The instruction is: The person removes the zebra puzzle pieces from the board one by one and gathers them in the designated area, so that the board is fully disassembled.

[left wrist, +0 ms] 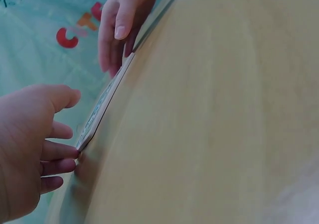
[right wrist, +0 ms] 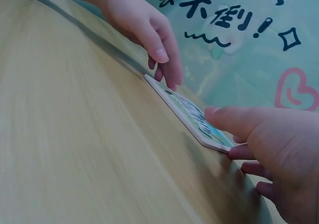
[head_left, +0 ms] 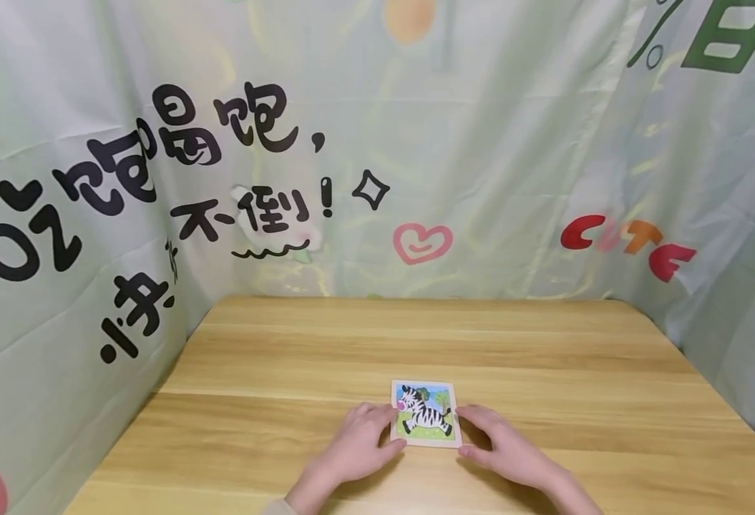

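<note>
A small, flat picture board with a pale border lies on the table; its picture is a running zebra on grass with trees behind. At the board's left edge is my left hand, fingers loosely bent, the fingertips at the edge and the thumb near the lower left corner. My right hand is at the opposite edge in much the same pose, its thumb by the lower right corner. From the right wrist view, the board lies flat between both hands, and neither hand is wrapped around it.
The wooden table spreads out around the board. Behind it and at both sides hangs a pale green cloth printed with dark lettering, a pink heart and the coloured word CUTE.
</note>
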`<state>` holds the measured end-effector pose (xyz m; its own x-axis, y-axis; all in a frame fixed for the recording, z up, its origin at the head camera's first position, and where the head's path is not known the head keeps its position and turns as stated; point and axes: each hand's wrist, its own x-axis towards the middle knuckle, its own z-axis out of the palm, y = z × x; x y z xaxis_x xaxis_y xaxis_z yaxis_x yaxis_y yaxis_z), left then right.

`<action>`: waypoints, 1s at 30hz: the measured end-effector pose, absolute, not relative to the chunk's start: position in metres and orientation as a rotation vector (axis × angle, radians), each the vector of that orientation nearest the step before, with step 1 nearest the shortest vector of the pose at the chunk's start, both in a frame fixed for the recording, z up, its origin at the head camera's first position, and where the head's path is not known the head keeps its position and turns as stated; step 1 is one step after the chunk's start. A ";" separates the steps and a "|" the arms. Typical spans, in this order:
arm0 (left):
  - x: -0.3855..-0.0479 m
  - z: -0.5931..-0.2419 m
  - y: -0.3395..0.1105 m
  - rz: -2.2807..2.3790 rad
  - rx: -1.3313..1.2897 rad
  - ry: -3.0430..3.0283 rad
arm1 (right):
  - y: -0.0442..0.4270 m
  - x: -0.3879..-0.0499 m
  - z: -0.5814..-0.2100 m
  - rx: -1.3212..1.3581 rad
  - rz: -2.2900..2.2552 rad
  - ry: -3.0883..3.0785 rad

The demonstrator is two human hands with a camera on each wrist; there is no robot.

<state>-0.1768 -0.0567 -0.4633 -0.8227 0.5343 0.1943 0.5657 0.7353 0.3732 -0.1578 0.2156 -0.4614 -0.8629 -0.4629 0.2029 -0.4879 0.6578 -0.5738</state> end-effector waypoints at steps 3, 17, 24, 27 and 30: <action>-0.176 -0.463 -0.055 -0.603 -0.919 -2.869 | 0.219 -0.158 -0.460 0.829 0.991 -2.805; -0.178 -0.466 -0.057 -0.450 -0.979 -2.863 | 0.219 -0.163 -0.457 0.764 1.031 -2.833; -0.185 -0.464 -0.058 -0.310 -1.048 -2.815 | 0.216 -0.177 -0.451 0.618 1.157 -2.845; -0.185 -0.463 -0.056 -0.302 -1.081 -2.828 | 0.209 -0.184 -0.449 0.540 1.161 -2.843; -0.183 -0.463 -0.054 -0.299 -1.100 -2.836 | 0.199 -0.190 -0.447 0.524 1.153 -2.841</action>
<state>-0.1829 -0.0536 -0.4631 -0.7377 0.6585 0.1490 0.6751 0.7222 0.1505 -0.1902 0.1989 -0.4470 -0.9428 -0.2960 0.1536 -0.3193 0.6686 -0.6716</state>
